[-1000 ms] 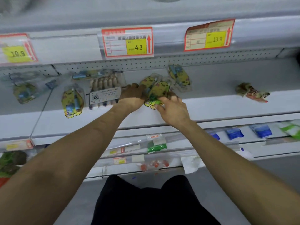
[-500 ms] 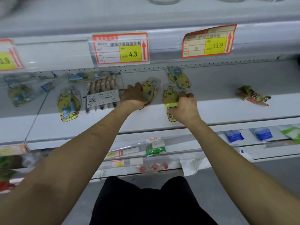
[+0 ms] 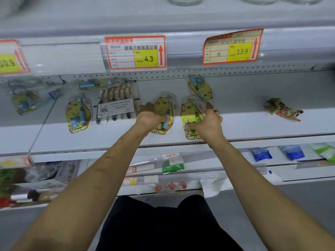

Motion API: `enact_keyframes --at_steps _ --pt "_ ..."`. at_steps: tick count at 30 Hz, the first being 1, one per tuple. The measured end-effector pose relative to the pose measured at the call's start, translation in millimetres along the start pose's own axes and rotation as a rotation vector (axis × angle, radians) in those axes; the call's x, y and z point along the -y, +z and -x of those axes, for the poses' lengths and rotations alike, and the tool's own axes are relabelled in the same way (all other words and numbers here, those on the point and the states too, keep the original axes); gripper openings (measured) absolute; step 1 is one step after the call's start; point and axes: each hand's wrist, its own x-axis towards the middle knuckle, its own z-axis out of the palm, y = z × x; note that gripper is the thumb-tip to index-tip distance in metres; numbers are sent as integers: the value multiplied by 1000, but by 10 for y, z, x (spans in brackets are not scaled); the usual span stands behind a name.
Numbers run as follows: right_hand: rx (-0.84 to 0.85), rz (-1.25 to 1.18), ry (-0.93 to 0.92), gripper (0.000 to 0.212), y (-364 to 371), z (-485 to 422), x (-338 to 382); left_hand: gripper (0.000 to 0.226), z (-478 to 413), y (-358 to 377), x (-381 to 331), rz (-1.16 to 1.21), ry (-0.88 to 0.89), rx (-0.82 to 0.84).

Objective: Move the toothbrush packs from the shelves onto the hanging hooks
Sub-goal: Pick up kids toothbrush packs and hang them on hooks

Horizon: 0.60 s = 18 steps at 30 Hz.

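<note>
On the shelf (image 3: 235, 124), we note the left hand (image 3: 151, 117) gripping a blue toothbrush pack (image 3: 165, 109) that lies under its fingers. The right hand (image 3: 208, 124), fingers spread, presses a green toothbrush pack (image 3: 189, 113) just left of its thumb. Both packs' lower ends are hidden.
</note>
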Motion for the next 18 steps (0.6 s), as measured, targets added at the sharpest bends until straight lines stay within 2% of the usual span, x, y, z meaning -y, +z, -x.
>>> enact_keyframes --at_steps 2,4,5,8,10,12,18 --pt "5 -117 38 104 -3 36 1 71 61 -11 11 143 -11 -22" --pt "14 -355 69 101 0 57 -17 51 114 -2 24 263 -18 -35" --pt "26 -465 89 91 -5 73 -17 43 138 2 34 316 -18 -42" --pt "59 -675 127 44 -45 94 -4 17 240 4 59 453 -32 -66" --pt "90 -733 156 26 -74 132 8 15 326 -8 67 563 -51 -74" --pt "112 -768 175 17 -119 175 -12 16 443 -21 65 640 -54 -91" --pt "141 -771 135 21 -342 473 -72 9 902 -36 153 820 -89 -142"
